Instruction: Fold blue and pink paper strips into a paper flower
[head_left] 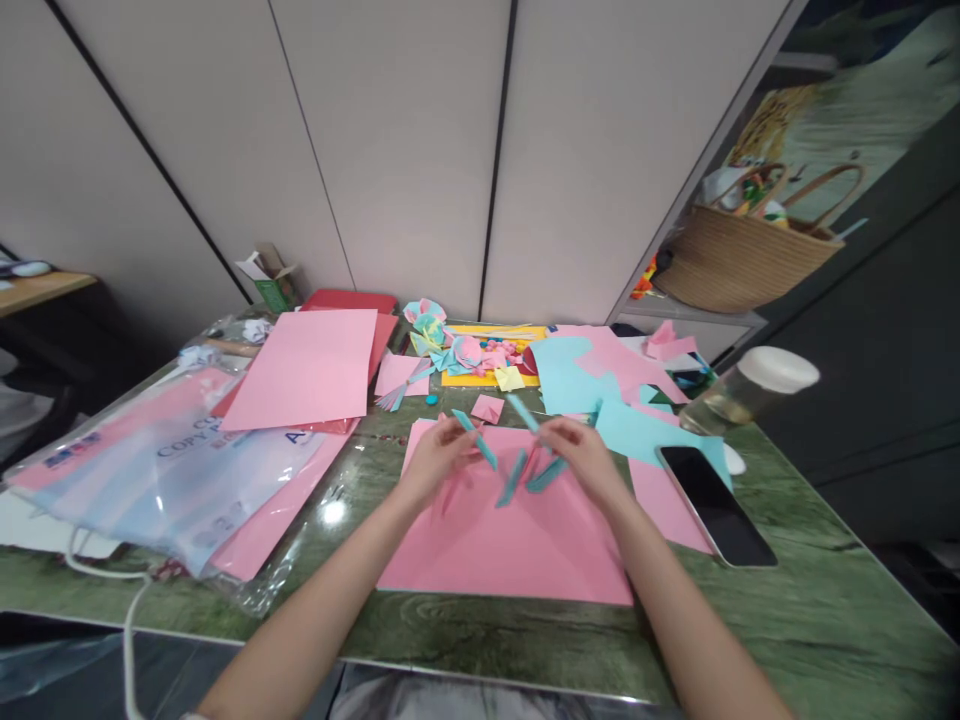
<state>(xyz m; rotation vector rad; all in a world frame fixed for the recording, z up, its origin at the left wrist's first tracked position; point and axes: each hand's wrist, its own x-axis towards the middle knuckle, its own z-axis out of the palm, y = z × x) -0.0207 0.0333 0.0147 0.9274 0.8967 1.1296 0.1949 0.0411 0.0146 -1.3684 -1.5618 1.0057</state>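
Both of my hands hover over a pink paper sheet [510,545] on the green table [810,620]. My left hand [435,460] is closed in a pinch on folded pink-and-teal paper strips [480,445]. My right hand [581,455] is closed on more of the folded teal strips [536,472], which fan out between the two hands. The strips look joined into one folded paper piece, though the middle is blurred.
A black phone [716,505] lies right of the sheet, a lidded jar [750,390] behind it. Teal and pink offcuts [592,385] and small paper flowers [465,352] sit at the back. Large pink sheets [307,370] and a plastic paper pack [172,460] lie left. A woven basket [742,255] stands far right.
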